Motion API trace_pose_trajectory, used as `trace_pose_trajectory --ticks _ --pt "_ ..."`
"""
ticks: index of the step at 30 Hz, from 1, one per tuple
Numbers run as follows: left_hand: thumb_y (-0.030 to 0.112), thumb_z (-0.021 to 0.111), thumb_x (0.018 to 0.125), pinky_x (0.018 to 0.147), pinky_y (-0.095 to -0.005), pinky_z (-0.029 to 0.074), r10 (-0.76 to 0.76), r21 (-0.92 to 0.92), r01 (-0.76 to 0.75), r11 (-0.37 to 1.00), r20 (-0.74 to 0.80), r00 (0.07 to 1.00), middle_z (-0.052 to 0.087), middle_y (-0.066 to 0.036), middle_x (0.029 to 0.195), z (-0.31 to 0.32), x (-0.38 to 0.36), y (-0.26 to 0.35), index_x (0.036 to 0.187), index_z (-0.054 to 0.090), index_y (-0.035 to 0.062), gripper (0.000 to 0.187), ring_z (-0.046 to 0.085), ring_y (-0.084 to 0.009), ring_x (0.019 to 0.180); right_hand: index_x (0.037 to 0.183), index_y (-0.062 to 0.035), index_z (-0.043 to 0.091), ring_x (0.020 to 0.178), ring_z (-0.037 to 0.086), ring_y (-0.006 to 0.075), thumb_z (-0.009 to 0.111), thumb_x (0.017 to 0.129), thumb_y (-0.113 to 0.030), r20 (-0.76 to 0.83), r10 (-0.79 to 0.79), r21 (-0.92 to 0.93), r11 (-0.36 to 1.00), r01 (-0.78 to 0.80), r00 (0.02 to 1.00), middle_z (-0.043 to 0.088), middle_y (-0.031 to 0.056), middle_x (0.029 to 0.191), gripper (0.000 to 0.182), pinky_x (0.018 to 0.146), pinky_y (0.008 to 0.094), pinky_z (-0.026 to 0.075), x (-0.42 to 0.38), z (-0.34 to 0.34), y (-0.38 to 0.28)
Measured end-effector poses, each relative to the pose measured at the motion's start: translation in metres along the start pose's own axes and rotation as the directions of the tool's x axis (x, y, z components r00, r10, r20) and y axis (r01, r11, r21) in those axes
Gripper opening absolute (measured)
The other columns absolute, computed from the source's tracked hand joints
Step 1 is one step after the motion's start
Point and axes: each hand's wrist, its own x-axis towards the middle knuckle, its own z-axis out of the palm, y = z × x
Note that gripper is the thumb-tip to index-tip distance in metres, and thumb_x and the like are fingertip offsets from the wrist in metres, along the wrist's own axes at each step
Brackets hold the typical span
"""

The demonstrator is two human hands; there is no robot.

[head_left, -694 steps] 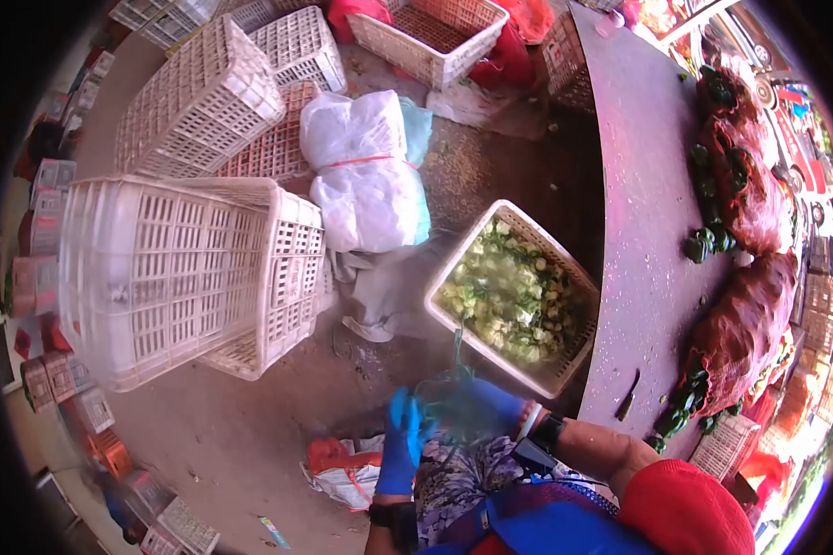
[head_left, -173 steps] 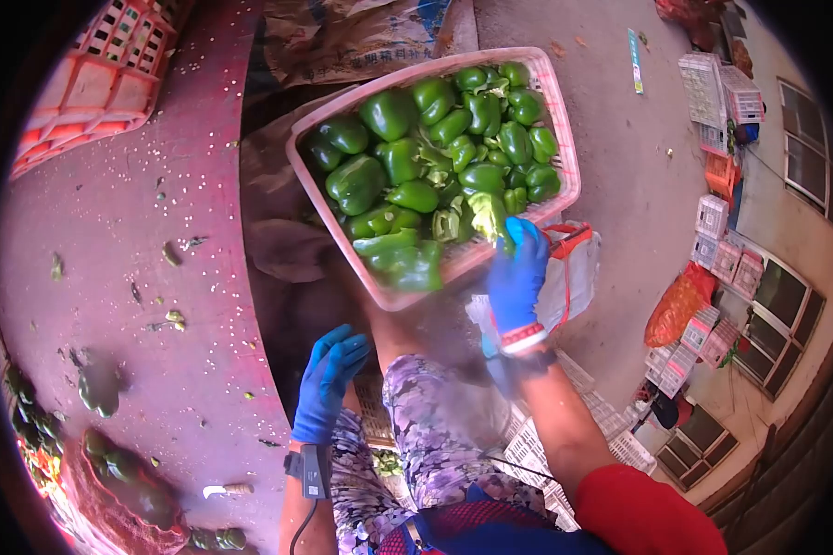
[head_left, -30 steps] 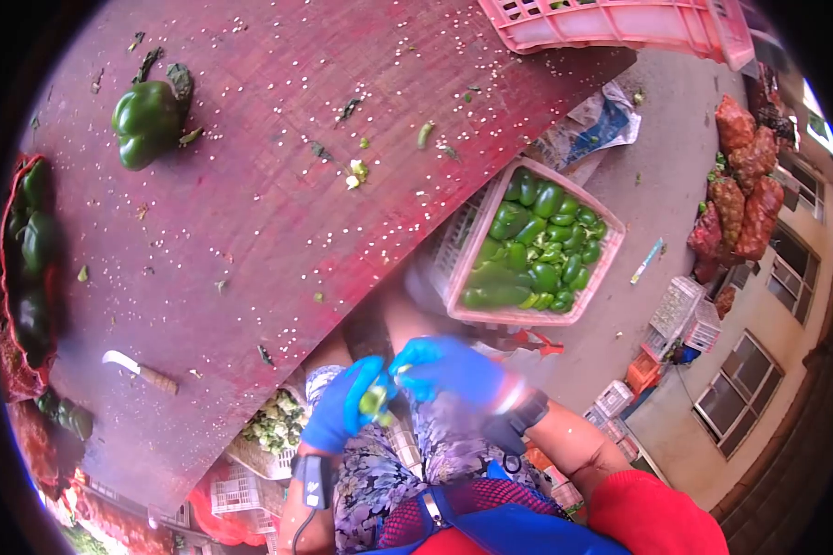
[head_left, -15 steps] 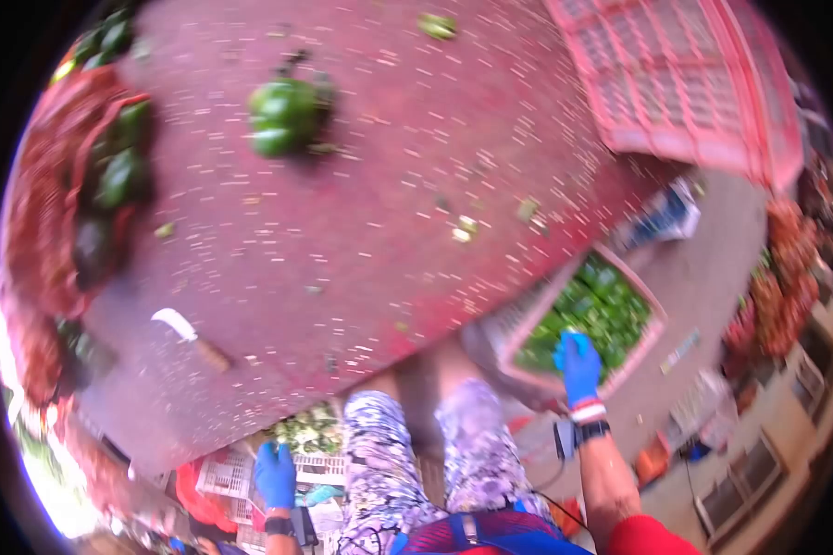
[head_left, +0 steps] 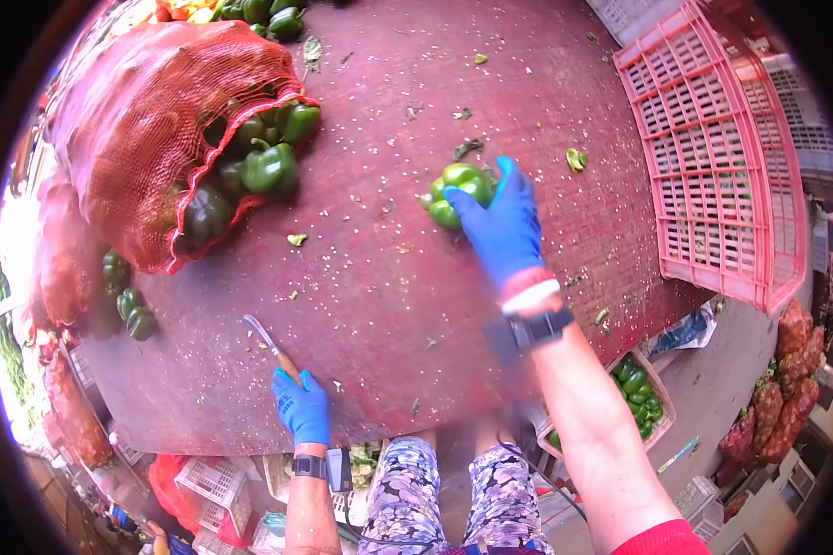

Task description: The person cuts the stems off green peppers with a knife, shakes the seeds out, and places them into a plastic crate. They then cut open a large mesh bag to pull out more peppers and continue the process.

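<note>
My right hand [head_left: 504,222], in a blue glove, reaches over the table to a green bell pepper [head_left: 466,185]. Its thumb lies over the pepper's near side and its fingers curl round the right side. Close to the near table edge, my left hand [head_left: 302,405], also gloved in blue, has its fingers around the wooden handle end of a knife [head_left: 287,363]. The knife's curved blade points away to the upper left.
A red mesh sack [head_left: 157,139] spills green bell peppers [head_left: 270,169] at the table's left. A pink plastic crate [head_left: 713,157] lies tipped at the right edge. Below the right edge, a crate [head_left: 660,407] holds more peppers. Scraps dot the red tabletop [head_left: 389,305].
My right hand has left the crate of peppers below and come up onto the pepper on the table. My left hand has risen to the knife handle. The view has shifted.
</note>
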Motion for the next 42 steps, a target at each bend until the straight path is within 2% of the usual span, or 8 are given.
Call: trace_pose_trajectory --ticks 4,7,12,16,18,29,37,42 --pt "0.024 0.063 0.087 0.080 -0.0523 0.047 -0.065 -0.012 0.065 0.998 -0.009 0.998 0.061 -0.028 0.100 0.004 0.021 -0.027 0.106 0.053 -0.0028 0.035 0.060 -0.0462 0.093 0.137 -0.0037 0.044 0.112 0.056 0.0431 0.076 0.077 -0.040 0.158 0.103 -0.067 0.993 -0.093 0.982 0.050 0.0261 0.126 0.078 0.095 0.0474 0.047 0.015 0.017 -0.014" --pt "0.021 0.062 0.086 0.075 -0.0522 0.047 -0.152 -0.035 0.150 0.988 -0.049 0.987 0.061 -0.026 0.093 -0.010 0.037 -0.038 0.102 0.053 -0.0017 0.029 0.060 -0.0453 0.085 0.139 -0.0062 0.047 0.115 0.058 0.0349 0.077 0.077 -0.027 0.149 -0.173 0.158 0.976 0.149 0.974 0.055 0.0225 0.128 0.072 0.096 0.0425 0.048 0.000 0.006 0.018" --pt "0.020 0.062 0.085 0.069 -0.0504 0.046 -0.276 -0.074 0.272 0.959 -0.052 0.960 0.059 -0.022 0.087 -0.025 0.042 -0.059 0.097 0.053 -0.0004 0.025 0.060 -0.0425 0.078 0.140 -0.0069 0.046 0.111 0.056 0.0203 0.077 0.081 -0.016 0.214 0.190 0.589 0.757 -0.282 0.958 0.055 0.0091 0.123 0.067 0.096 0.0343 0.048 -0.036 -0.067 0.079" --pt "0.019 0.063 0.084 0.069 -0.0497 0.046 -0.310 -0.111 0.296 0.949 -0.136 0.941 0.058 -0.021 0.085 -0.028 0.033 -0.072 0.097 0.053 0.0000 0.024 0.059 -0.0411 0.076 0.148 -0.0025 0.035 0.121 0.050 0.0250 0.070 0.085 -0.012 -0.134 0.023 -0.150 0.988 -0.044 0.991 0.048 0.0160 0.136 0.073 0.106 0.0373 0.040 -0.042 -0.122 0.159" --pt "0.021 0.061 0.085 0.070 -0.0504 0.047 -0.326 -0.069 0.319 0.945 -0.152 0.933 0.059 -0.022 0.087 -0.033 0.032 -0.080 0.099 0.053 0.0002 0.026 0.060 -0.0424 0.081 0.151 0.0004 0.028 0.131 0.046 0.0304 0.068 0.088 -0.019 -0.091 0.219 -0.035 0.974 -0.222 0.972 0.042 0.0207 0.147 0.077 0.112 0.0399 0.034 -0.039 -0.135 0.181" --pt "0.031 0.064 0.085 0.074 -0.0513 0.053 -0.554 0.174 0.579 0.796 -0.177 0.814 0.061 -0.024 0.103 -0.069 0.142 -0.204 0.109 0.054 0.0027 0.039 0.065 -0.0407 0.092 0.143 0.0022 0.040 0.137 0.038 0.0394 0.067 0.089 -0.020 0.153 -0.281 -0.490 0.811 0.319 0.948 0.043 0.0230 0.145 0.064 0.116 0.0465 0.028 -0.117 -0.087 0.067" --pt "0.042 0.074 0.081 0.106 -0.0483 0.040 -0.050 -0.024 0.046 0.999 -0.211 0.976 0.048 -0.030 0.135 -0.068 0.147 -0.118 0.143 0.034 -0.0054 0.088 0.050 -0.0431 0.124 0.133 -0.0030 0.051 0.128 0.047 0.0409 0.069 0.087 -0.022 0.532 -0.185 -0.119 0.950 0.290 0.826 0.050 0.0236 0.137 0.053 0.108 0.0473 0.038 -0.162 -0.018 0.007" --pt "0.047 0.078 0.077 0.110 -0.0494 0.032 0.225 -0.126 -0.331 0.935 -0.509 0.831 0.037 -0.026 0.146 -0.136 0.193 0.005 0.148 0.031 0.0000 0.097 0.039 -0.0423 0.131 0.125 -0.0017 0.055 0.121 0.051 0.0411 0.070 0.085 -0.022 0.573 -0.056 -0.168 0.968 0.185 0.817 0.056 0.0225 0.127 0.048 0.104 0.0467 0.041 -0.184 -0.070 0.032"
